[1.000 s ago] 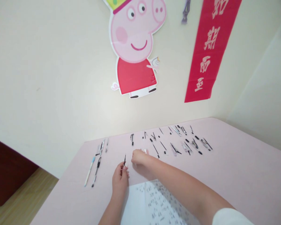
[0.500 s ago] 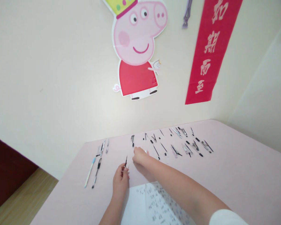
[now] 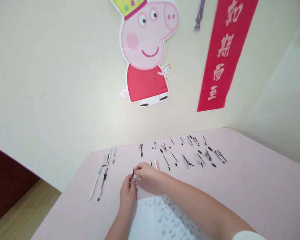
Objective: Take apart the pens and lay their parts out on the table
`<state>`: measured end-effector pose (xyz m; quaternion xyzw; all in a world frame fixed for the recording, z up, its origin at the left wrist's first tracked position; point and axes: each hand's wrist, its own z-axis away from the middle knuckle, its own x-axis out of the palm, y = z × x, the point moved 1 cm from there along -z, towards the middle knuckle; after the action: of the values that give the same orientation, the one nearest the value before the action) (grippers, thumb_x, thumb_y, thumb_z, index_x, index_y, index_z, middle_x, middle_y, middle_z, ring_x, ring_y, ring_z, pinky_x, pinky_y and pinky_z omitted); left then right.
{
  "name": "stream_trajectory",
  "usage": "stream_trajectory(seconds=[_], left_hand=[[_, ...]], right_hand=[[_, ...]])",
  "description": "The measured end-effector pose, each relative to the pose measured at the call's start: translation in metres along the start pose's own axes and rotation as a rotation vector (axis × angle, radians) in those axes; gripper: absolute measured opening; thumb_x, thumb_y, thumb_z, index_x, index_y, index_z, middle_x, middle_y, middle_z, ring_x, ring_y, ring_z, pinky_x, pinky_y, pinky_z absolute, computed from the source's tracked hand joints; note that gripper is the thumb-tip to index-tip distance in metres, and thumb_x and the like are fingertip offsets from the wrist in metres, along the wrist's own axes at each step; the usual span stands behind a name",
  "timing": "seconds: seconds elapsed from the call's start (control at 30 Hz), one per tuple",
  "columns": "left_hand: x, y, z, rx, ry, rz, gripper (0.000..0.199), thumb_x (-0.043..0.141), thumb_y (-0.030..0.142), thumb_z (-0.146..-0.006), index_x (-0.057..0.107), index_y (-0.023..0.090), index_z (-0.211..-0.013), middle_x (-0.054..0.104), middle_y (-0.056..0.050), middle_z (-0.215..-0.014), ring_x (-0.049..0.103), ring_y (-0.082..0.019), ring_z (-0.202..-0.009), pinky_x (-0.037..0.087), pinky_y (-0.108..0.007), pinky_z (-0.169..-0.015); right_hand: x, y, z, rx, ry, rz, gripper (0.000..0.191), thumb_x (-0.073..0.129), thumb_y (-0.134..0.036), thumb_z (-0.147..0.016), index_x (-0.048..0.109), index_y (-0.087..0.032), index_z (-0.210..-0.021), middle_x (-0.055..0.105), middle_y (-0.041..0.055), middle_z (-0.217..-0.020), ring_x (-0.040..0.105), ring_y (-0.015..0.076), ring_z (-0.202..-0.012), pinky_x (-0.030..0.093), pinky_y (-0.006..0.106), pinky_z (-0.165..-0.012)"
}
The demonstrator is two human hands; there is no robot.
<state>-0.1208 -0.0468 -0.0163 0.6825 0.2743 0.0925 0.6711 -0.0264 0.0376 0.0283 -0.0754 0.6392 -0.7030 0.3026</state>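
My left hand is closed around a thin dark pen refill whose pointed end sticks up above the fingers. A pale strip also shows by these fingertips, too small to name. My right hand is pinched right beside the refill's upper part; what it holds, if anything, I cannot make out. Just beyond the right wrist lie a white-and-pink pen part and a short dark stick. Below the hands, a sheet of handwritten paper lies partly under the right forearm.
Several pen parts, black refills and caps lie in two rows at the back right of the pink table. To the left are a white-and-blue pen, a black-grip pen and clear pens. A wall stands behind.
My right hand has moved left from the table behind to the refill in my left hand, uncovering the white-and-pink part. The left hand has hardly moved.
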Motion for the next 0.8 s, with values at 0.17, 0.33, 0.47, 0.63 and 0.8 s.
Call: stream_trajectory(seconds=[0.17, 0.33, 0.47, 0.63, 0.8], left_hand=[[0.001, 0.005, 0.001, 0.013, 0.015, 0.028, 0.047, 0.053, 0.051, -0.070, 0.055, 0.015, -0.100, 0.059, -0.001, -0.067, 0.052, -0.012, -0.049, 0.043, -0.026, -0.049], [0.002, 0.008, 0.002, 0.016, 0.004, 0.023, 0.044, 0.053, 0.049, -0.070, 0.055, 0.015, -0.098, 0.058, 0.000, -0.070, 0.052, -0.012, -0.050, 0.044, -0.026, -0.049], [0.002, 0.006, 0.003, 0.008, -0.013, 0.033, 0.041, 0.052, 0.048, -0.071, 0.054, 0.016, -0.097, 0.055, 0.002, -0.068, 0.052, -0.011, -0.049, 0.043, -0.025, -0.047], [0.003, 0.004, 0.003, -0.004, 0.004, 0.044, 0.043, 0.054, 0.047, -0.069, 0.055, 0.016, -0.098, 0.056, 0.001, -0.068, 0.052, -0.012, -0.049, 0.044, -0.026, -0.047], [0.003, 0.006, 0.002, -0.003, 0.025, 0.047, 0.042, 0.054, 0.049, -0.068, 0.054, 0.017, -0.094, 0.057, 0.000, -0.068, 0.055, -0.013, -0.054, 0.045, -0.027, -0.049]], right_hand=[[0.006, 0.004, -0.003, 0.011, -0.077, -0.166, 0.011, 0.051, -0.009, -0.067, 0.055, -0.016, -0.060, 0.046, -0.0049, -0.047, 0.043, 0.0078, -0.042, 0.030, 0.020, -0.045], [0.004, 0.008, -0.006, -0.002, -0.027, -0.258, 0.012, 0.057, -0.024, -0.072, 0.055, -0.016, -0.063, 0.046, -0.0044, -0.048, 0.044, 0.0082, -0.043, 0.032, 0.020, -0.045], [-0.002, 0.007, -0.009, -0.004, 0.092, -0.285, 0.017, 0.055, -0.031, -0.076, 0.054, -0.016, -0.068, 0.049, -0.0037, -0.053, 0.046, 0.0086, -0.046, 0.034, 0.019, -0.045], [-0.022, -0.001, -0.020, 0.025, 0.198, -0.247, 0.014, 0.044, -0.023, -0.081, 0.053, -0.016, -0.072, 0.054, -0.0017, -0.060, 0.047, 0.0073, -0.045, 0.035, 0.019, -0.045], [-0.032, 0.000, -0.031, 0.048, 0.260, -0.088, 0.009, 0.051, -0.020, -0.077, 0.056, -0.015, -0.072, 0.059, -0.0003, -0.064, 0.050, 0.0081, -0.049, 0.037, 0.021, -0.050]])
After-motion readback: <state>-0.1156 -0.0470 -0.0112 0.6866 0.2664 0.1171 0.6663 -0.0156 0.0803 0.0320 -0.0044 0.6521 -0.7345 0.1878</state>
